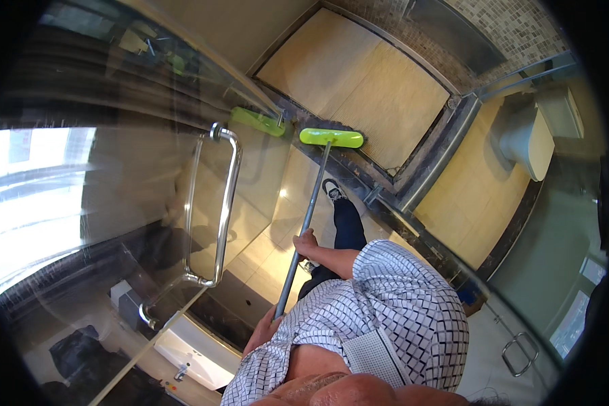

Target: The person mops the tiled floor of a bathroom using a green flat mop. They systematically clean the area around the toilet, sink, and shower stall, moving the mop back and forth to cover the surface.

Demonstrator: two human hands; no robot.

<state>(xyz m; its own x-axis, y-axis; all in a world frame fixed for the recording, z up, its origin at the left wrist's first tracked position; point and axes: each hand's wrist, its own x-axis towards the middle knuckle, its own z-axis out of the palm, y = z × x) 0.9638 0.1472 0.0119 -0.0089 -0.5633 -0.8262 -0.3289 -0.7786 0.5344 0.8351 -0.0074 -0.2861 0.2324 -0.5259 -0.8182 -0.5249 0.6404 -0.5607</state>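
Observation:
My right hand (305, 244) is closed around the middle of a grey metal pole. Lower down, near my body, my left hand (264, 330) holds the upper end of the same pole; its fingers are partly hidden. The pole belongs to a long-handled floor brush or mop with a bright green head (331, 137). That head rests on the dark stone border (345, 165) beside the ribbed beige shower floor (365, 86). Whether bristles or a pad lie beneath the head cannot be made out.
A glass door (256, 182) with a chrome handle (228, 203) stands at the left, reflecting the green head. To the right are a glass panel's metal-edged sill (441, 152) and a white toilet (530, 139). A white washbasin (195, 360) is at lower left. My shoe (333, 190) is near the pole.

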